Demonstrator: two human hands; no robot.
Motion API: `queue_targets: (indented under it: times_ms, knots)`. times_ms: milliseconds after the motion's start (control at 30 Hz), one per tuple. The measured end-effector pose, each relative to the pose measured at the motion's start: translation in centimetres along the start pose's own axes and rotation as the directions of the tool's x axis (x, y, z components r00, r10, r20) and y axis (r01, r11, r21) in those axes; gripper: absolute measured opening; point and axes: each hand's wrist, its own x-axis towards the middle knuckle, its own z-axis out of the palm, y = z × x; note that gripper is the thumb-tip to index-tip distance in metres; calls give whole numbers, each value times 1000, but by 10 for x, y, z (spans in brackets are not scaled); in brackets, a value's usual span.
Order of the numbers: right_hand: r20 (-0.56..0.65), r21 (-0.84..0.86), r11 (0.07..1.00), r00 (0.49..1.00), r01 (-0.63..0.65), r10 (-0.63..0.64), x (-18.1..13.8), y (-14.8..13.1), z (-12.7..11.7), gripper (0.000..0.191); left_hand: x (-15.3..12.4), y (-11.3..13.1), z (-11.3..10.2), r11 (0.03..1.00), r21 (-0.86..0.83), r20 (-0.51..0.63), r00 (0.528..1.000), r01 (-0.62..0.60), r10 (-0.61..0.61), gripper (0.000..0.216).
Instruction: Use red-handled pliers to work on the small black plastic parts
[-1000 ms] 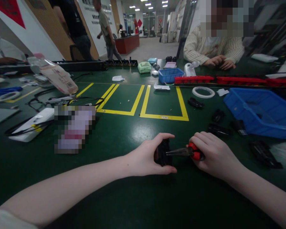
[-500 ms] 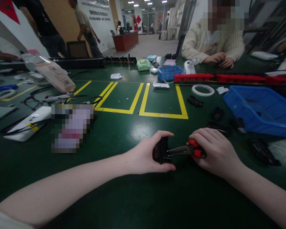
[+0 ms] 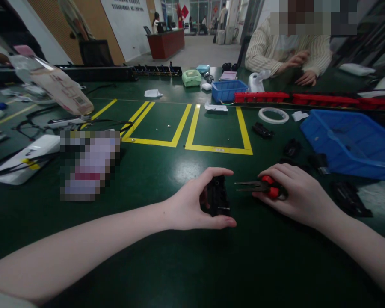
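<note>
My left hand point(image 3: 192, 203) is closed round a small black plastic part point(image 3: 217, 196), thumb below and forefinger above, resting on the green table point(image 3: 186, 265). My right hand point(image 3: 297, 194) grips red-handled needle-nose pliers point(image 3: 259, 185). The plier tips point left, a short gap away from the black part and not touching it.
A large blue bin point(image 3: 353, 143) sits at the right with black parts point(image 3: 348, 197) around it. Yellow tape boxes point(image 3: 218, 149) mark the table ahead. A white tape ring point(image 3: 273, 115), a small blue bin point(image 3: 228, 90) and red trays point(image 3: 324, 99) lie farther back. A person in a striped top point(image 3: 288, 53) sits opposite.
The plier tips have drawn back to the right, out of the black part. My left hand has turned the part slightly. The view has tilted down a little.
</note>
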Motion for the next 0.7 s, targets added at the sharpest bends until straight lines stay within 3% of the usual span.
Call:
queue_targets:
  times_ms: [200,467,567,700]
  knots:
    - [20,-8,997,996,82,-81,2,-2,-1,29,0,-3,1,1000,-13,19,999,-29,29,78]
    - [-57,-81,987,988,138,-143,1,-15,-6,27,4,-3,0,999,37,53,999,-7,5,80]
    - [-58,-74,989,990,125,-130,4,-22,-16,26,5,-3,0,999,42,79,997,6,-10,80]
    - [25,-177,972,988,156,-154,10,-33,-37,23,5,-3,1,997,72,100,995,18,-25,81]
